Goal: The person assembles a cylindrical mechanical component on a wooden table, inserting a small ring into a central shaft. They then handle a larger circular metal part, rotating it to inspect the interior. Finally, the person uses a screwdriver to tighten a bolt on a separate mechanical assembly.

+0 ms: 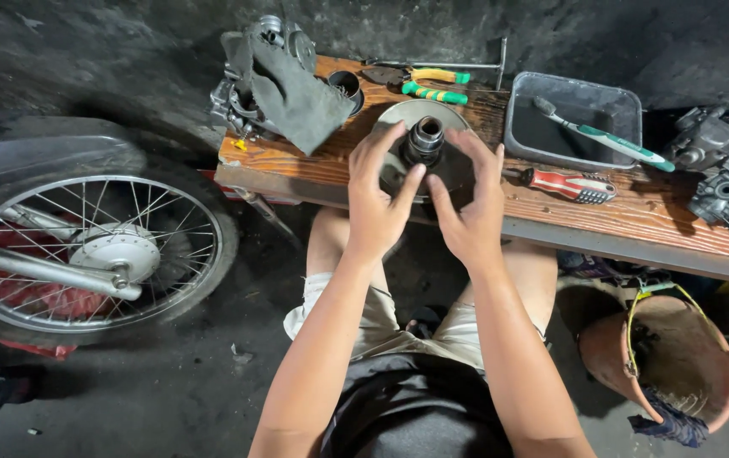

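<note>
No packages, labels, signs or screens are in view

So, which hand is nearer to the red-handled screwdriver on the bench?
The right hand. It rests on the metal disc, just left of the red-handled screwdriver. The left hand grips the disc's far side, farther away.

We see a grey metal pulley disc (pixel 420 114) with a dark hub on the orange-brown wooden bench (pixel 636 216), beside it a red-handled screwdriver (pixel 568 185), green-yellow pliers (pixel 432 85), grey tray (pixel 572 97).
</note>
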